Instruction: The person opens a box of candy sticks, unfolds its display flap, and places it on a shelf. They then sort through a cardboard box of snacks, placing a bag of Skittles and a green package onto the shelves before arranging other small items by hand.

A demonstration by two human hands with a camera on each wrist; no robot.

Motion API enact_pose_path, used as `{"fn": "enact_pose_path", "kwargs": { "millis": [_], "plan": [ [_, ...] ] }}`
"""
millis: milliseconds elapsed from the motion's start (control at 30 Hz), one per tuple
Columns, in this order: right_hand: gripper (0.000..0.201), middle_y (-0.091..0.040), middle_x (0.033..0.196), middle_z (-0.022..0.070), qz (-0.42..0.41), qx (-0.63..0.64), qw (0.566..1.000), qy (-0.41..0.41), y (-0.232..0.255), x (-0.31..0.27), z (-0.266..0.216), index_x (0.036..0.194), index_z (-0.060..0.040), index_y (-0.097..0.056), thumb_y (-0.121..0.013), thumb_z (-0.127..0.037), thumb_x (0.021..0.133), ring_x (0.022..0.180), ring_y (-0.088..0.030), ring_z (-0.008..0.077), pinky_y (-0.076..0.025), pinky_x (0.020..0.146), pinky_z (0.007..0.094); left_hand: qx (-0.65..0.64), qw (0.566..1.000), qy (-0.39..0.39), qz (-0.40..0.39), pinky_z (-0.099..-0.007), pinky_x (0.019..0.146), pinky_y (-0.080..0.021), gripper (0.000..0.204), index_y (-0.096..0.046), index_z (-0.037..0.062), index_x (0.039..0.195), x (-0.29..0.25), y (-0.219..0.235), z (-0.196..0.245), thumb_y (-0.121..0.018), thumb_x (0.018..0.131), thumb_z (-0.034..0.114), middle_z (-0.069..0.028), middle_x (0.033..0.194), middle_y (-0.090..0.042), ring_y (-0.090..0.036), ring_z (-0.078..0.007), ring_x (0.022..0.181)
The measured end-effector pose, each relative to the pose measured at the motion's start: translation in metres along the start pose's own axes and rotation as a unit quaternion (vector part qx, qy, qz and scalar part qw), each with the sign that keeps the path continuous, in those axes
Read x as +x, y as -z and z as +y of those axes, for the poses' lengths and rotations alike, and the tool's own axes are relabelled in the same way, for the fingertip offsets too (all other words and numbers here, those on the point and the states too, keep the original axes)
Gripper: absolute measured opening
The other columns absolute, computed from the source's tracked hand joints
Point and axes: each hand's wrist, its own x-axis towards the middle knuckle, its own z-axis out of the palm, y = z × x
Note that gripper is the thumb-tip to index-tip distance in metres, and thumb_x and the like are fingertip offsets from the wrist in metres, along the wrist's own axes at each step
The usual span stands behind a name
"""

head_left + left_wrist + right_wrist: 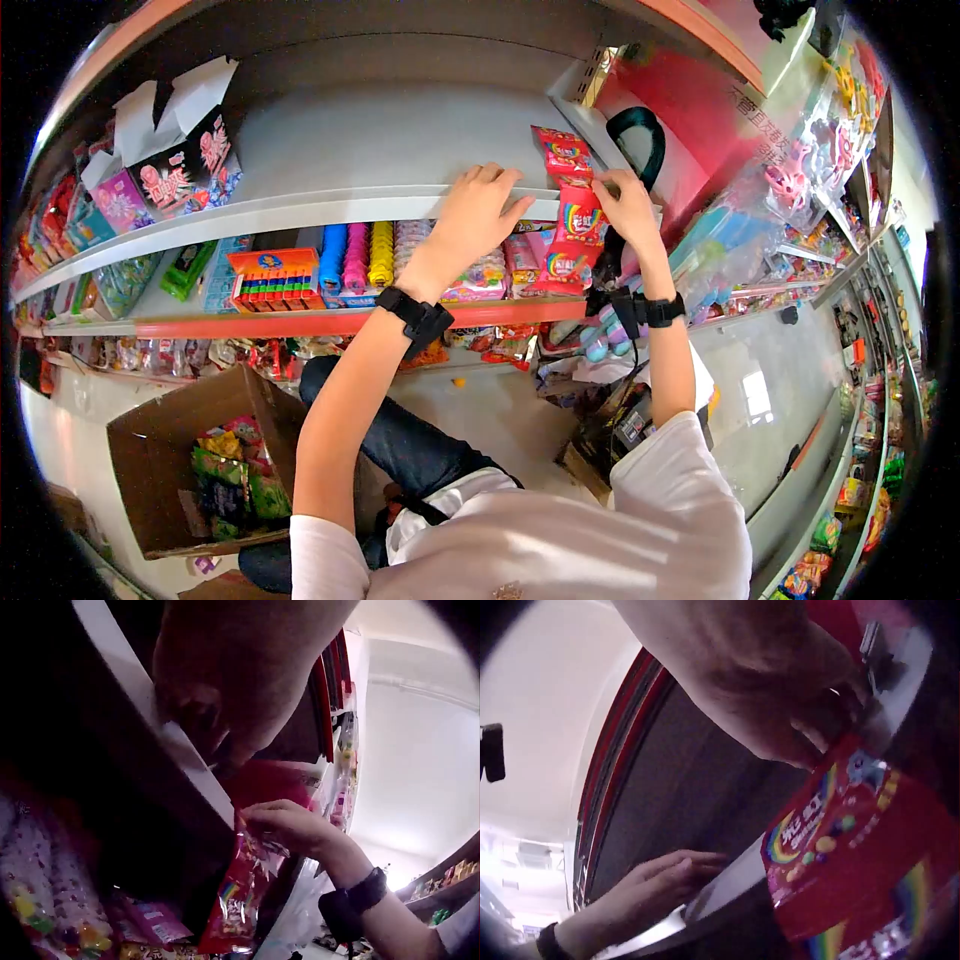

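Observation:
A strip of joined red candy packets (580,215) with a rainbow print lies partly on the upper shelf (380,130) and hangs down over its front lip. My right hand (628,205) pinches the strip's right edge at the lip; the right wrist view shows its curled fingertips just above a rainbow packet (832,817). My left hand (475,215) rests on the white shelf lip left of the strip, its fingers loosely spread and holding nothing. From the left wrist, the hanging packet (240,900) appears below my right hand (281,821).
Opened display boxes (180,165) stand at the shelf's left end. On the lower shelf are colourful tubes (355,255) and an orange box (275,280). A cardboard box (150,450) with candy bags sits on the floor at left. Bagged toys (790,180) hang at right.

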Motion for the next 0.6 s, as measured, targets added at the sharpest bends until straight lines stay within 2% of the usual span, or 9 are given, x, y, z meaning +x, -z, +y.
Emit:
{"fn": "enact_pose_path", "kwargs": {
  "millis": [67, 167, 200, 300, 400, 433, 500, 567, 600],
  "plan": [
    [0.021, -0.061, 0.102, 0.0213, 0.054, -0.05, 0.996, 0.043, 0.0, -0.01, -0.008, 0.095, 0.0026, -0.065, -0.061, -0.017, 0.087, 0.101, -0.057, 0.038, -0.045, 0.088, 0.0413, 0.011, 1.0, -0.001, -0.006, -0.0445, 0.086, -0.046, 0.027, -0.06, 0.0041, 0.106, -0.001, 0.001, 0.004, -0.06, 0.089, 0.025, -0.0171, 0.104, -0.061, -0.057, -0.0365, 0.1],
    [0.02, -0.061, 0.104, 0.0207, 0.149, 0.002, 0.987, 0.063, 0.012, -0.023, -0.029, 0.095, 0.0033, -0.064, -0.06, -0.015, 0.088, 0.103, -0.056, 0.0374, -0.044, 0.09, 0.0418, -0.008, 0.999, -0.034, 0.016, -0.0437, 0.087, -0.046, 0.024, -0.06, 0.0038, 0.105, -0.003, 0.0, 0.006, -0.06, 0.088, 0.02, -0.0161, 0.103, -0.061, -0.057, -0.0355, 0.099],
    [0.019, -0.062, 0.103, 0.0199, 0.202, -0.026, 0.975, 0.091, 0.017, -0.03, -0.031, 0.094, 0.0031, -0.063, -0.06, -0.015, 0.089, 0.097, -0.058, 0.036, -0.045, 0.086, 0.0407, -0.016, 0.998, -0.053, 0.028, -0.0433, 0.087, -0.045, 0.021, -0.061, 0.0034, 0.103, -0.006, 0.004, 0.01, -0.061, 0.087, 0.017, -0.0157, 0.102, -0.061, -0.057, -0.0352, 0.098],
    [0.021, -0.064, 0.092, 0.018, 0.264, 0.026, 0.964, -0.006, 0.026, -0.07, -0.034, 0.091, 0.0021, -0.064, -0.06, -0.018, 0.09, 0.085, -0.06, 0.0325, -0.045, 0.081, 0.0389, -0.044, 0.994, -0.076, 0.061, -0.0423, 0.087, -0.044, 0.015, -0.062, 0.0023, 0.097, -0.029, 0.025, 0.02, -0.063, 0.084, 0.01, -0.0148, 0.099, -0.062, -0.057, -0.0342, 0.096],
    [0.021, -0.064, 0.077, 0.015, 0.189, 0.024, 0.974, -0.126, 0.004, -0.12, 0.006, 0.087, 0.001, -0.065, -0.059, -0.019, 0.092, 0.075, -0.06, 0.0294, -0.045, 0.075, 0.0378, -0.09, 0.994, -0.019, 0.058, -0.0414, 0.086, -0.044, 0.01, -0.063, 0.0008, 0.092, -0.073, 0.035, 0.03, -0.064, 0.082, 0.005, -0.0144, 0.096, -0.062, -0.057, -0.0334, 0.095],
    [0.024, -0.063, 0.068, 0.0133, 0.152, 0.043, 0.979, -0.132, -0.014, -0.134, 0.028, 0.084, 0.0014, -0.065, -0.059, -0.021, 0.093, 0.067, -0.06, 0.0247, -0.046, 0.068, 0.0361, -0.1, 0.994, 0.008, 0.046, -0.0413, 0.086, -0.044, 0.009, -0.063, 0.0003, 0.091, -0.088, 0.034, 0.029, -0.064, 0.082, 0.005, -0.0144, 0.095, -0.063, -0.057, -0.0332, 0.095],
    [0.028, -0.064, 0.07, 0.015, 0.072, 0.058, 0.974, -0.207, -0.045, -0.149, 0.049, 0.083, 0.0032, -0.064, -0.06, -0.023, 0.092, 0.063, -0.06, 0.0212, -0.046, 0.062, 0.0332, -0.122, 0.991, 0.047, 0.03, -0.0411, 0.085, -0.044, 0.009, -0.063, -0.0005, 0.09, -0.113, 0.027, 0.029, -0.063, 0.082, 0.004, -0.0142, 0.094, -0.063, -0.058, -0.033, 0.094],
    [0.03, -0.065, 0.072, 0.0162, 0.08, 0.153, 0.964, -0.202, -0.073, -0.153, 0.072, 0.083, 0.0045, -0.063, -0.061, -0.024, 0.091, 0.064, -0.063, 0.018, -0.047, 0.061, 0.0299, -0.147, 0.987, 0.068, 0.02, -0.041, 0.083, -0.044, 0.009, -0.062, -0.001, 0.09, -0.135, 0.018, 0.03, -0.063, 0.083, 0.004, -0.0139, 0.094, -0.063, -0.058, -0.0328, 0.093],
    [0.035, -0.066, 0.074, 0.0165, 0.072, 0.159, 0.951, -0.256, -0.084, -0.15, 0.082, 0.083, 0.0049, -0.063, -0.064, -0.03, 0.088, 0.07, -0.066, 0.0254, -0.049, 0.066, 0.0324, -0.142, 0.987, 0.079, 0.009, -0.0409, 0.082, -0.044, 0.009, -0.062, -0.0012, 0.09, -0.144, 0.017, 0.034, -0.064, 0.083, 0.004, -0.0139, 0.093, -0.063, -0.058, -0.0331, 0.091]
  ]
}}
